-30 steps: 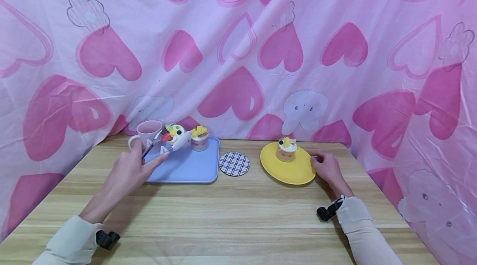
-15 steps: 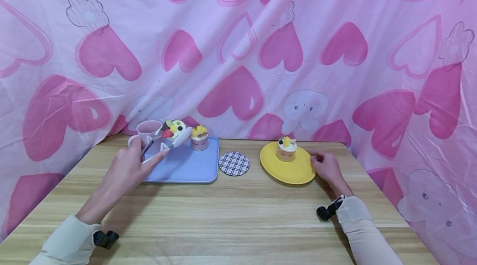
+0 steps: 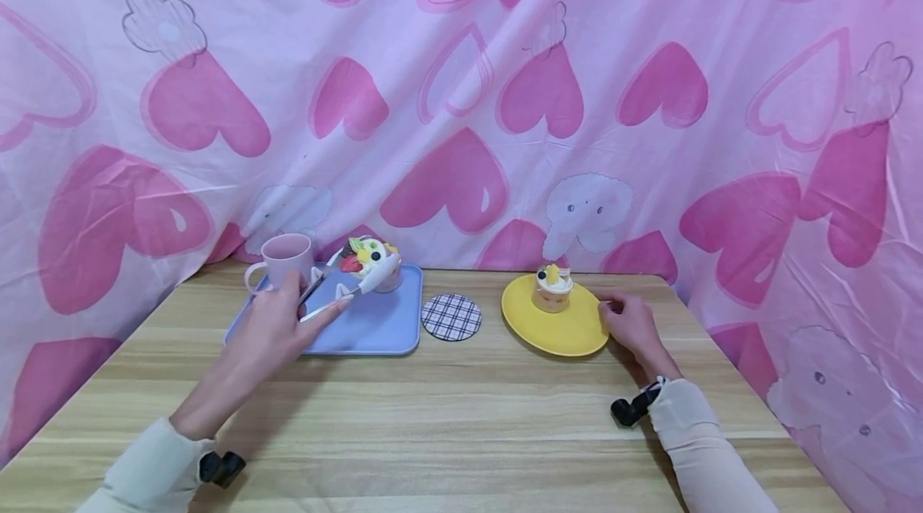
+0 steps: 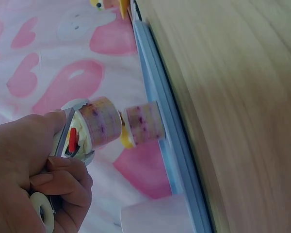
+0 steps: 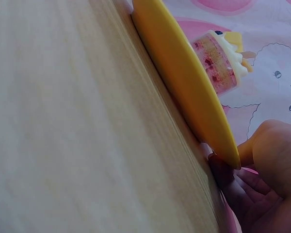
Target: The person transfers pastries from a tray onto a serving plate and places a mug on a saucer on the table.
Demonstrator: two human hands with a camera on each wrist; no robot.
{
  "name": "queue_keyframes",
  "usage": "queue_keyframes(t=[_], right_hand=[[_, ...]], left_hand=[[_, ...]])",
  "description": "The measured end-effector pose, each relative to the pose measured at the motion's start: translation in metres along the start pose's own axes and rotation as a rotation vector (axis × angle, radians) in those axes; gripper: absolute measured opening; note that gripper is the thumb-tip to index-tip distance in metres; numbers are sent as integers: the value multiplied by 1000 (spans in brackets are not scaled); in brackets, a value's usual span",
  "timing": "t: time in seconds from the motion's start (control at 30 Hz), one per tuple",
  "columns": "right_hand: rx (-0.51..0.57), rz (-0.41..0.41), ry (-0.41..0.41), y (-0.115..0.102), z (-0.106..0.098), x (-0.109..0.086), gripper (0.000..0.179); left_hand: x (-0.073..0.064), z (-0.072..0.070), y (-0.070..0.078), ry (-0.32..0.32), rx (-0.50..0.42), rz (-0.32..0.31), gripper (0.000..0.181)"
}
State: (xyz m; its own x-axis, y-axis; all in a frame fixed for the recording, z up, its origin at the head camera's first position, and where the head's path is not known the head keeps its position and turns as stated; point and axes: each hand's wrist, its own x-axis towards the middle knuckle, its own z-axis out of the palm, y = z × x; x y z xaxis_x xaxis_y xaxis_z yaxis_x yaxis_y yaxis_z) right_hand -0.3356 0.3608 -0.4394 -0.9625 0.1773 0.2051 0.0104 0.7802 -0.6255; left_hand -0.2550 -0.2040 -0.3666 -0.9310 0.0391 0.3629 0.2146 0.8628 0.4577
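Note:
My left hand (image 3: 277, 329) grips a pair of metal tongs (image 3: 312, 288) with white tips. Between those tips a dessert cup (image 4: 102, 121) topped with cream, strawberry and other fruit is held up above the blue tray (image 3: 360, 333). Partly behind it, a second dessert cup (image 4: 144, 121) with yellow topping stands on the tray. My right hand (image 3: 634, 330) pinches the right rim of the yellow plate (image 3: 566, 337), thumb on top and fingers beneath. On that plate sits a third dessert cup (image 5: 216, 63) with cream, a blueberry and yellow fruit.
A pink mug (image 3: 287, 256) stands on the left part of the tray, behind the left hand. A round checked coaster (image 3: 451, 317) lies between tray and plate on the wooden table (image 3: 447, 425). Heart-patterned cloth (image 3: 461, 96) hangs behind the table.
The left hand, tongs and held dessert cup have moved right, from beside the mug to in front of the yellow-topped cup. The right hand and plate look unchanged.

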Motion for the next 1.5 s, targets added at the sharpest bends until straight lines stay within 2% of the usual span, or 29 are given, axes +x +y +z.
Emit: queue_keyframes(t=[0.17,0.43,0.87,1.23,1.5], right_hand=[[4,-2,-1,-2,-1,0,33],[11,-25,5,-2,-2,-1,32],[13,3,-5,-3,-1,-2,32],[0,-7,9,-1,-1,-3,32],[7,-6,5,-1,0,-1,32]], left_hand=[[0,6,5,-9,-21,34,76],[1,10,13,-54,-36,14,82],[8,29,32,-134,-102,15,77],[15,44,52,-155,-149,42,74],[18,59,65,-144,-184,102,70]])
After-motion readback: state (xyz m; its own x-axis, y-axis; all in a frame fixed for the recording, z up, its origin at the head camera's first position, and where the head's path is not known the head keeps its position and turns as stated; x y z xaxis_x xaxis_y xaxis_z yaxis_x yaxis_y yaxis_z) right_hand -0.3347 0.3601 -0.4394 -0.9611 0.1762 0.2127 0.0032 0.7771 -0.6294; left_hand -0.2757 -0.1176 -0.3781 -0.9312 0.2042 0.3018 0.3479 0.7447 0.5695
